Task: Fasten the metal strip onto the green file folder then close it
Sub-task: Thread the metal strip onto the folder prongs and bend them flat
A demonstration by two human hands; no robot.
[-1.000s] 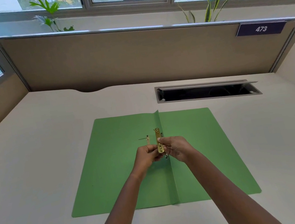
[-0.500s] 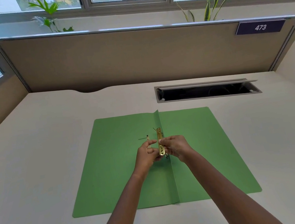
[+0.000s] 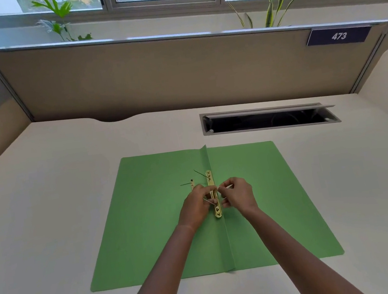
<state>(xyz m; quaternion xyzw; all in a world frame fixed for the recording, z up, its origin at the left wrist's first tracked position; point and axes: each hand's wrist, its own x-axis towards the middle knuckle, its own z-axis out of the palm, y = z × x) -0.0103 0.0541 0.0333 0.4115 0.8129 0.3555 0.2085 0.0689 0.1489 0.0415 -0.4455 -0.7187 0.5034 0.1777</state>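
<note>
The green file folder [image 3: 154,227] lies open and flat on the desk, its raised centre fold running toward me. A brass metal strip [image 3: 213,195] lies along that fold, with thin prongs sticking up near its far end and beside my fingers. My left hand [image 3: 197,205] pinches the strip from the left. My right hand [image 3: 238,195] is closed at the strip's right side, fingertips on a thin prong. A second small brass piece [image 3: 192,184] lies on the left leaf, just beyond my left hand.
The beige desk [image 3: 48,217] is enclosed by tan partition walls. An open cable slot [image 3: 268,119] is cut into the desk beyond the folder on the right. A sign reading 473 [image 3: 339,36] hangs on the back partition. Plants stand behind it.
The strip has come down from being held over the fold to lying along it. Both hands have shifted slightly apart at its sides, and a prong now shows by my left fingers.
</note>
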